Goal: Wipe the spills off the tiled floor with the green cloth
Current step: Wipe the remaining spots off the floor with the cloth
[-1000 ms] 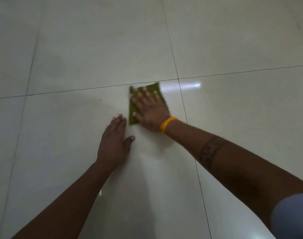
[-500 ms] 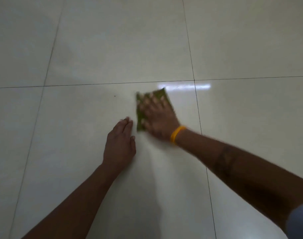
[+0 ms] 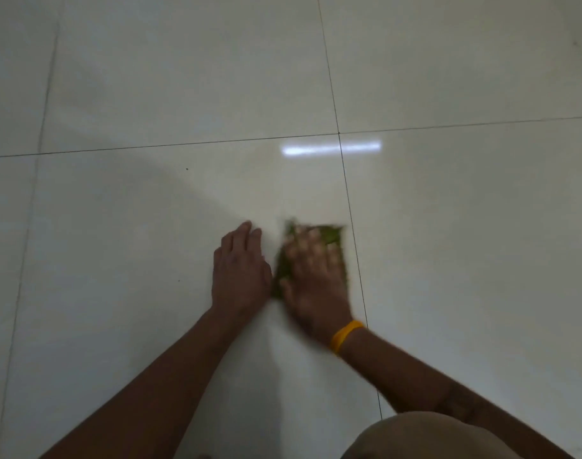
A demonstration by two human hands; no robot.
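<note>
Fingers [image 3: 246,235] of the left hand [image 3: 240,273] lie straight and together, pointing toward 12 o'clock, palm flat on the tiled floor [image 3: 117,243]; they hold nothing. Left forearm enters from about 7 o'clock. Two small dark specks sit on the same tile, at roughly 10 and 9 o'clock from this hand; what they are is not resolvable.

Green cloth [image 3: 332,236] lies flat on the floor just beside the left hand, at its 3 o'clock, the cloth's near-left edge almost touching that hand's thumb side. Right hand [image 3: 311,276] rests on top of the cloth with fingers spread and extended toward 12 o'clock, pressing it down rather than curling around it. Hand and cloth are motion-blurred, so fingertip detail is unclear. Cloth shows beyond the fingertips and along both sides of the hand.

Yellow wristband [image 3: 345,336] circles the right wrist. A grout line [image 3: 352,226] runs close past the cloth's right edge. Bright streak of reflected light [image 3: 331,149] lies on the floor at 12 o'clock from the cloth, across that grout line.
</note>
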